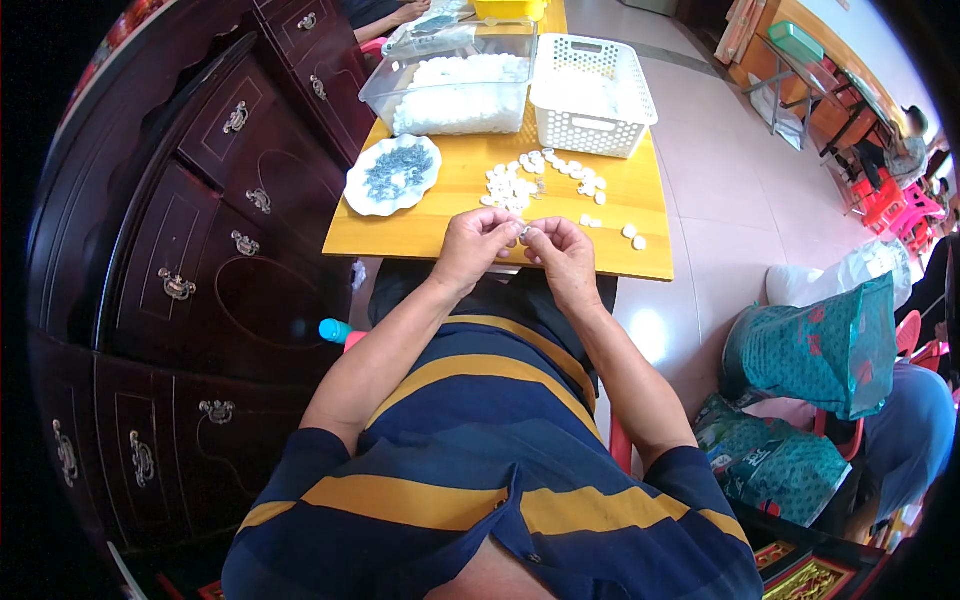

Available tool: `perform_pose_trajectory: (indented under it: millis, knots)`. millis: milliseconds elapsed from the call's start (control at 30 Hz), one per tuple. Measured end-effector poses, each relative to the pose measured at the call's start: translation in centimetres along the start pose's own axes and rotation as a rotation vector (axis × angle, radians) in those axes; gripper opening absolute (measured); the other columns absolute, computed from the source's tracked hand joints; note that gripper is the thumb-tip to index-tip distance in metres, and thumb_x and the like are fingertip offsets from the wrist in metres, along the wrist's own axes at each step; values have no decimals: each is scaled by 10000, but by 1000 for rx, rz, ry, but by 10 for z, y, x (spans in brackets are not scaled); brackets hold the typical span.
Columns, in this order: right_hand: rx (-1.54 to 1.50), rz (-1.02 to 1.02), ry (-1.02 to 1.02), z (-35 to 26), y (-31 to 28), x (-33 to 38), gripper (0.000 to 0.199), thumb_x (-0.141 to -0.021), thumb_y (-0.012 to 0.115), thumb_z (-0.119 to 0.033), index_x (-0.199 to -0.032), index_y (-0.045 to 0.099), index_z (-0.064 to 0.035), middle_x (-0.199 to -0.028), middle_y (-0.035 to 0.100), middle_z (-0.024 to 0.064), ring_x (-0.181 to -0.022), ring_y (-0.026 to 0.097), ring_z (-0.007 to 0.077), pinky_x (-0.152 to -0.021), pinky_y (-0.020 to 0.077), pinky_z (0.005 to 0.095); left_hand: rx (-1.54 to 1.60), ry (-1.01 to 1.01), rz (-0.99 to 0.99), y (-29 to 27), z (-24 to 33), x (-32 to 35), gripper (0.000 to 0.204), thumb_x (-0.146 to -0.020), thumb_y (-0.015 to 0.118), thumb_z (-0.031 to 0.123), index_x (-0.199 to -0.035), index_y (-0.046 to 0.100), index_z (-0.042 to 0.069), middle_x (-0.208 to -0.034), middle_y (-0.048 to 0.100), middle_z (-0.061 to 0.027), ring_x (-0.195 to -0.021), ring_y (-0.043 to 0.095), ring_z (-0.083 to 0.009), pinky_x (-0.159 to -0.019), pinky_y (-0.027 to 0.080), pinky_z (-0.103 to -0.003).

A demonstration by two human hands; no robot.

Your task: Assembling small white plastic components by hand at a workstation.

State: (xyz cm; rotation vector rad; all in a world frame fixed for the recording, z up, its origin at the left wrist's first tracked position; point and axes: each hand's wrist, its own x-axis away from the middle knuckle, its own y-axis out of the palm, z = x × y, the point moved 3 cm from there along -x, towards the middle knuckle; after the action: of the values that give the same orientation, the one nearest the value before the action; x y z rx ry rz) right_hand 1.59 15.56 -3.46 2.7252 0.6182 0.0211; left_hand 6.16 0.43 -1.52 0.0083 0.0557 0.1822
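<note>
My left hand (474, 245) and my right hand (564, 254) meet fingertip to fingertip over the front edge of the yellow wooden table (385, 238). Both are closed in a pinch around something small and pale, mostly covered by the fingers. Just beyond them lies a loose pile of small white round pieces (507, 188), with more pieces strung out in an arc to the right. Two white round pieces (634, 237) sit apart near the right edge. Left of my hands stands a white scalloped plate (355, 192) heaped with small grey-blue translucent parts (398, 172).
Behind the pile stand a clear plastic bin (455, 121) of white pieces and a white perforated basket (590, 139). Dark wooden drawers (215, 190) flank the table's left. Teal bags (810, 340) and a seated person's leg (910, 425) are at right; other people sit farther off.
</note>
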Motion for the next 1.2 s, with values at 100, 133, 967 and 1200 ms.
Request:
perform_pose_trajectory:
  millis: [100, 133, 967, 1200]
  knots:
    - [-10, -5, -37, -2, -1, -2, 89, -958, 685, -107, -1008, 656, -39, -894, 695, 20, -755, 625, 86, -695, 497, 214, 68, 20, 41, -2, 11, 1, 179, -970, 659, 100, -1129, 692, 23, -940, 708, -18, -802, 632, -63, -681, 515, -208]
    - [-11, -5, -37, -1, -2, -2, 89, -958, 685, -107, -1008, 656, -39, -894, 695, 20, -755, 625, 86, -695, 497, 214, 67, 19, 41, -6, 9, -1, 179, -970, 659, 100, -1129, 692, 23, -940, 708, -18, -802, 632, -63, -681, 515, -208]
    - [-40, -1, 0, 0, -13, -9, 76, -951, 675, -121, -989, 651, -60, -893, 684, 11, -754, 600, 77, -699, 477, 223, -1095, 422, 117, -29, -16, 0, 158, -904, 680, 141, -1015, 620, 46, -865, 654, -101, -810, 656, -266, -737, 525, -386]
    - [-38, -20, 59, 4, -4, -3, 99, -962, 682, -132, -1020, 649, -60, -908, 694, 4, -745, 616, 69, -687, 480, 195, -417, 223, 159, -35, -3, 2, 97, -920, 617, 43, -1004, 636, -2, -756, 669, -117, -642, 653, -214, -630, 519, -319]
